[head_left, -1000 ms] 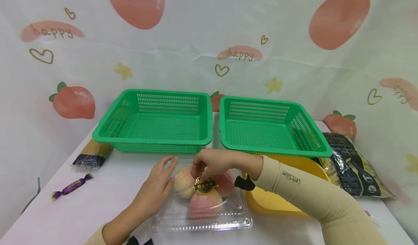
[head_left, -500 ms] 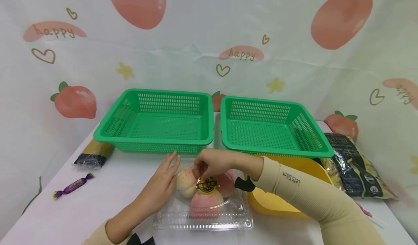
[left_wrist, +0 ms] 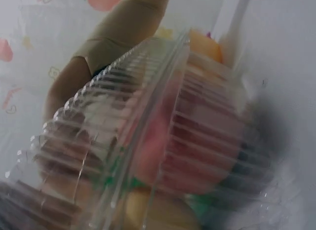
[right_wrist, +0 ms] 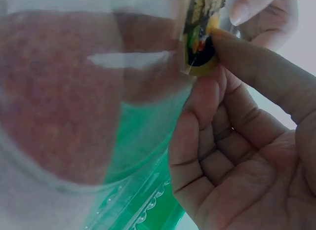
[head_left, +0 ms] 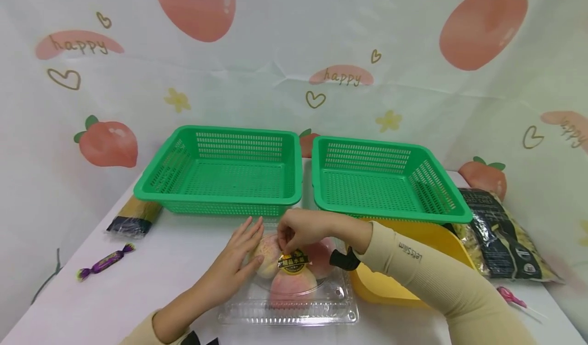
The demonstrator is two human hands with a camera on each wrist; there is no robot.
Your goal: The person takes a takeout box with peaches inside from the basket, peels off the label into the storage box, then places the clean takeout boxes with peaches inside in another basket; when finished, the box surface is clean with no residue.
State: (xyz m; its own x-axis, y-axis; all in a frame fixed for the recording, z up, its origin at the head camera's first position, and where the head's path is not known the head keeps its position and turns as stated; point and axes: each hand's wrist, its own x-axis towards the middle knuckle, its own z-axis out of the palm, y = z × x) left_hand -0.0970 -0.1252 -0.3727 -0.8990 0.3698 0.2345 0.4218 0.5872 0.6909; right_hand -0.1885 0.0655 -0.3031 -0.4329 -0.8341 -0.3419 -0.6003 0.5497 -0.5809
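Note:
A clear plastic clamshell box (head_left: 288, 306) holding three pink-yellow peaches (head_left: 292, 285) lies on the white table in front of me. A black and gold sticker (head_left: 294, 262) sits on top of its lid. My right hand (head_left: 288, 244) pinches this sticker between thumb and fingertips; the right wrist view shows the sticker (right_wrist: 202, 45) against the thumb (right_wrist: 256, 67). My left hand (head_left: 241, 255) lies with straight fingers against the box's left side. In the left wrist view the ribbed lid (left_wrist: 148, 136) fills the frame, with the peaches blurred behind it.
Two empty green mesh baskets (head_left: 216, 199) (head_left: 390, 214) stand side by side behind the box. A yellow bowl (head_left: 390, 290) sits right of it, under my right forearm. A dark pasta bag (head_left: 500, 238) and pink lollipop (head_left: 510, 297) lie far right; a spaghetti pack (head_left: 133, 217) and purple candy (head_left: 104, 262) far left.
My left hand has slid forward along the box's left side, fingers now against the lid near the sticker. The right hand keeps its pinch on the sticker.

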